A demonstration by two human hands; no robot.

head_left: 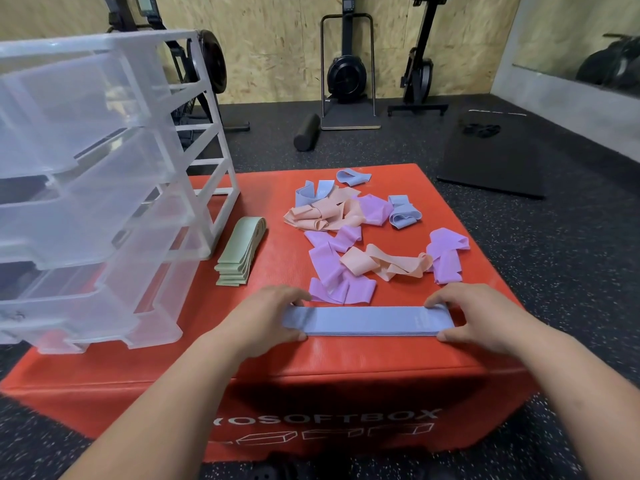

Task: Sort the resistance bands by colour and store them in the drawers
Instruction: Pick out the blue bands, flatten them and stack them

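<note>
Lower centre: left hand (266, 315) & right hand (474, 317) each pinch one end of a flat blue band stack (367, 321) lying on a red soft box (263, 362). Green band stack (242, 252) sits centre-left beside clear drawers (93, 188), all pulled open. Loose purple, peach & blue bands (363, 233) are scattered in mid-frame.

a gym: rowing machines (346, 71) against the wall; speckled rubber floor (554, 258); foam roller (306, 132)
</note>
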